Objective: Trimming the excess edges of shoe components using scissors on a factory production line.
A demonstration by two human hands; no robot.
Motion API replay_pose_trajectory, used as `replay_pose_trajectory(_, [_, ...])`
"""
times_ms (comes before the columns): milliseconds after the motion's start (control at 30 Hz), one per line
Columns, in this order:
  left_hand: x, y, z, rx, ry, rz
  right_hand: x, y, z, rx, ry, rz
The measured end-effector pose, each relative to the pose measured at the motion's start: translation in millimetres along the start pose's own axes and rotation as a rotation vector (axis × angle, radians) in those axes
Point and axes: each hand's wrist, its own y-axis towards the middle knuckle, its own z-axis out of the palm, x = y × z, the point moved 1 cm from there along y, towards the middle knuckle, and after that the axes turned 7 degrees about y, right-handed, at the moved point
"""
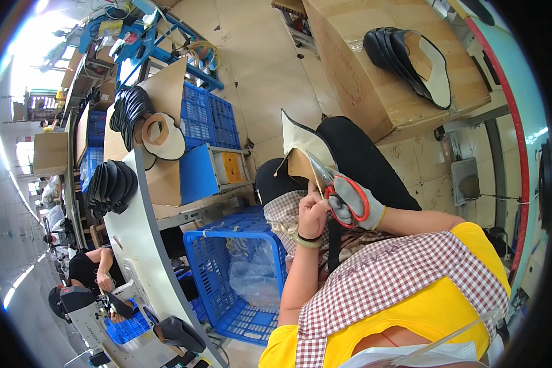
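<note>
Right of the open blue plastic crate [230, 233], the bare left hand [313, 216] has its fingers pinching a curved white-and-tan shoe piece [297, 136], the grey-gloved right hand [357, 205] gripping red-handled metal scissors [337, 180].

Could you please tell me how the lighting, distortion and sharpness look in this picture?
In the head view, the area near the upper left is washed out white; in the head view, the red-edged table bows and the corners go black; in the head view, the left hand, right hand and scissors look fairly sharp.
</note>
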Motion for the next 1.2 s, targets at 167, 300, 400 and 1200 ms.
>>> replay_pose_trajectory(167, [-10, 1, 9, 0.084, 0.399, 0.132, 12, -1, -3, -0.042, 0.050, 0.016])
replay_pose_trajectory(300, [-24, 6, 24, 0.169, 0.557, 0.182, 31, -25, -13, 0.004, 0.083, 0.028])
replay_pose_trajectory(400, [-40, 11, 7, 0.251, 0.834, 0.074, 36, -51, -23, -0.135, -0.064, 0.019])
replay_pose_trajectory(1200, [-48, 28, 56, -0.260, 1.120, 0.136, 29, -59, -15, -0.146, -0.292, 0.154])
